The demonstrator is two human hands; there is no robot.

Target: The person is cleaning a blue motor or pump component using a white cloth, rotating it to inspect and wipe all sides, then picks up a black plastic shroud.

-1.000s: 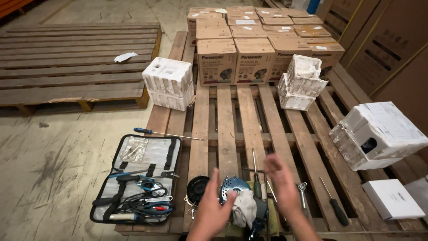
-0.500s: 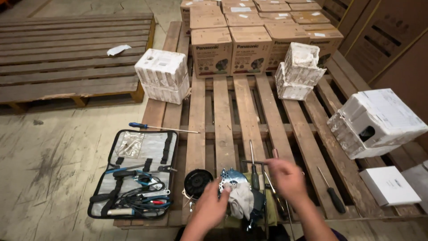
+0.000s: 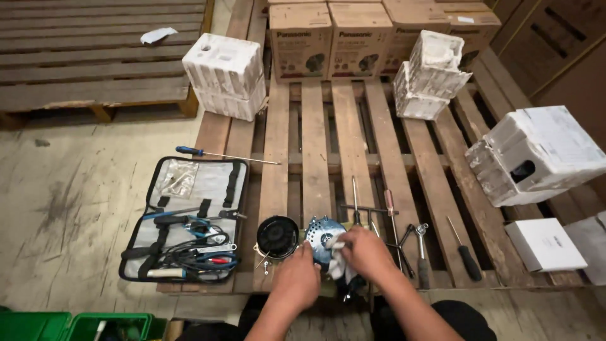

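Observation:
A round silvery-blue motor part [image 3: 323, 235] lies on the wooden pallet [image 3: 314, 145] near its front edge. My left hand [image 3: 297, 283] rests against the part's near left side. My right hand [image 3: 367, 254] presses a white cloth [image 3: 338, 264] onto the part's right side, fingers curled around the cloth. A black round housing [image 3: 277, 237] sits just left of the part. Whether the left hand grips the part is hidden.
An open grey tool pouch [image 3: 187, 218] with pliers and cables lies at the left. A blue-handled screwdriver [image 3: 222, 154] lies above it. More screwdrivers and wrenches [image 3: 410, 243] lie right of my hands. White foam blocks [image 3: 226, 74], cardboard boxes [image 3: 328, 38] and a white box [image 3: 544, 244] surround the pallet.
Both hands came together onto the motor part. The right hand, raised and open before, now presses the cloth on it. The view shifted closer and downward.

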